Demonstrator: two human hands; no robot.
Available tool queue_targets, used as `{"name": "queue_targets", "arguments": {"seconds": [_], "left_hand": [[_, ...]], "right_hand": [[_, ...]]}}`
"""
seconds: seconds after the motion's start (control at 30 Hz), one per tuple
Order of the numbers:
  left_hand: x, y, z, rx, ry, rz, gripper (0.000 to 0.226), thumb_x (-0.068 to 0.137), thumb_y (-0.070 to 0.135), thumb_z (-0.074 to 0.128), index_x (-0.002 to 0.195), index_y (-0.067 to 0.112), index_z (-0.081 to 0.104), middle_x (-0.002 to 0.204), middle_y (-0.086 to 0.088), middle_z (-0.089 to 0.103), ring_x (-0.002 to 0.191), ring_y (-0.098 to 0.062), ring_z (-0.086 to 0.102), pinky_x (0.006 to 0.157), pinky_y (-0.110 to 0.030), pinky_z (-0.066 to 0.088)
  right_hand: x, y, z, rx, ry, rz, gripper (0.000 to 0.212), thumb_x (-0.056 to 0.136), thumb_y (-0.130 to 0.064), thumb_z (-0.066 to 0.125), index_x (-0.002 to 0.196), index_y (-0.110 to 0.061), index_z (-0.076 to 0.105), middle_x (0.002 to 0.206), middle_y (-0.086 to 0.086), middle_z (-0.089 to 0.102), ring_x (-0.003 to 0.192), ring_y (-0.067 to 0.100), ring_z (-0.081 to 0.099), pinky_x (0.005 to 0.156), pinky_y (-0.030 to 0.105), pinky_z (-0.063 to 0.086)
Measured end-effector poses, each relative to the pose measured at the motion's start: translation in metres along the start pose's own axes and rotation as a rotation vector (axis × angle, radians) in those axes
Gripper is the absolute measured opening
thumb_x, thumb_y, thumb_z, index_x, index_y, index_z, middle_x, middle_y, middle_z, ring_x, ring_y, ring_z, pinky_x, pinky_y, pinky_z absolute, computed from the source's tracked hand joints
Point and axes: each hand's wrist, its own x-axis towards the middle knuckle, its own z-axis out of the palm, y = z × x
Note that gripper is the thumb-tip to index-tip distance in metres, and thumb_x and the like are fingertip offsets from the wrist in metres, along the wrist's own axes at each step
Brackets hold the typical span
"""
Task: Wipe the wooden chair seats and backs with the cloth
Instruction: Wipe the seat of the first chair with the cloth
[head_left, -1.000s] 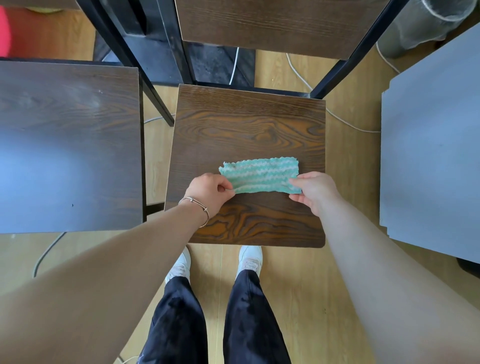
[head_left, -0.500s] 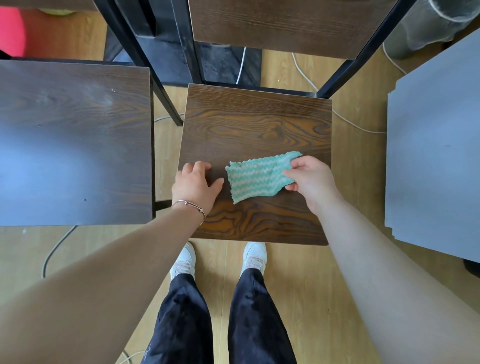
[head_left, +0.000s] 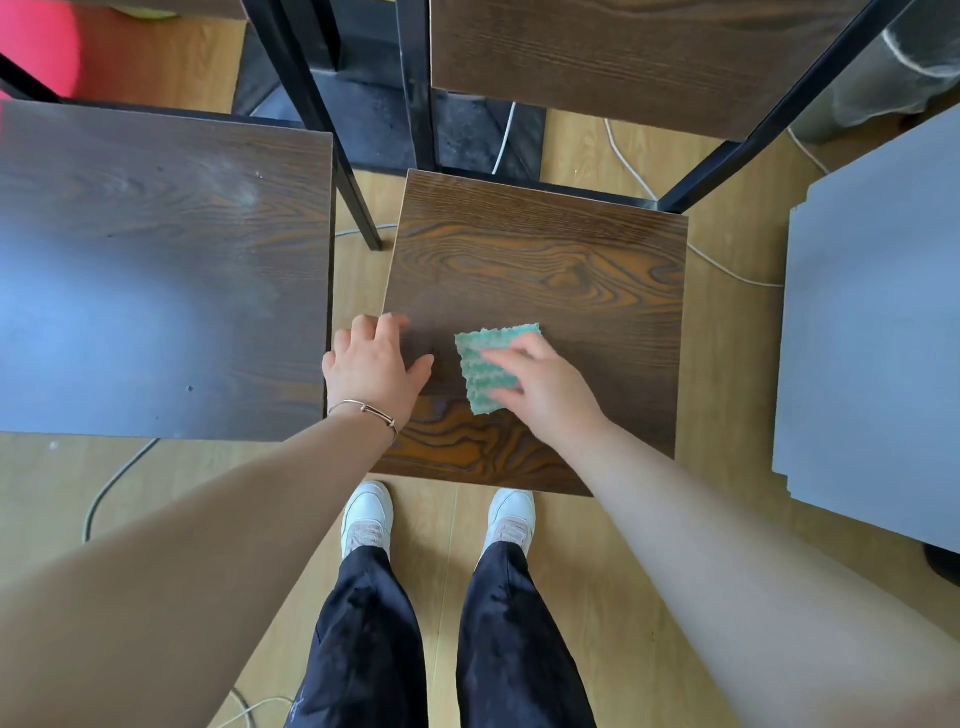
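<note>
Wooden seat (head_left: 545, 270) stretches beyond the right hand (head_left: 548, 397), flat-fingered on the cloth (head_left: 475, 364), which should sweep long overlapping strokes, slack left hand (head_left: 371, 369) bracing alongside.

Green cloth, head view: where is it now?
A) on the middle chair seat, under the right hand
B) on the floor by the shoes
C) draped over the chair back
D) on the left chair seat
A: the green cloth lies flat on the middle chair seat, with the right hand pressing on it with straight fingers. The left hand rests at the seat's left edge and does not touch the cloth.
</note>
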Motion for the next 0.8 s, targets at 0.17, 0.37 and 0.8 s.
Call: {"name": "queue_targets", "arguments": {"seconds": [0.17, 0.37, 0.8], "left_hand": [[0.005, 0.000, -0.003, -0.013, 0.005, 0.004, 0.052, 0.091, 0.052, 0.054, 0.135, 0.028, 0.042, 0.133, -0.007, 0.046, 0.123, -0.031, 0.041, 0.100, -0.047, 0.037], [0.022, 0.004, -0.009, -0.006, 0.005, 0.012, 0.052, 0.090, 0.052, 0.054, 0.134, 0.028, 0.043, 0.131, -0.007, 0.046, 0.121, -0.032, 0.041, 0.098, -0.046, 0.038], [0.057, 0.031, -0.016, -0.004, -0.008, 0.085, 0.052, 0.090, 0.053, 0.054, 0.134, 0.027, 0.042, 0.129, -0.007, 0.045, 0.117, -0.031, 0.042, 0.097, -0.047, 0.038]], "right_hand": [[0.005, 0.004, 0.019, -0.259, 0.056, -0.054, 0.049, 0.092, -0.019, 0.066, 0.138, -0.028, 0.053, 0.113, 0.001, 0.048, 0.099, 0.024, 0.055, 0.075, 0.040, 0.056], [0.036, 0.000, -0.024, 0.090, 0.217, 0.253, 0.024, 0.091, -0.049, 0.057, 0.089, -0.025, 0.057, 0.083, -0.005, 0.060, 0.076, 0.016, 0.057, 0.069, 0.037, 0.046], [0.106, 0.081, -0.103, 0.101, 0.361, 0.465, 0.041, 0.097, -0.020, 0.061, 0.138, -0.023, 0.056, 0.132, 0.002, 0.048, 0.118, 0.015, 0.052, 0.099, 0.022, 0.044]]}}
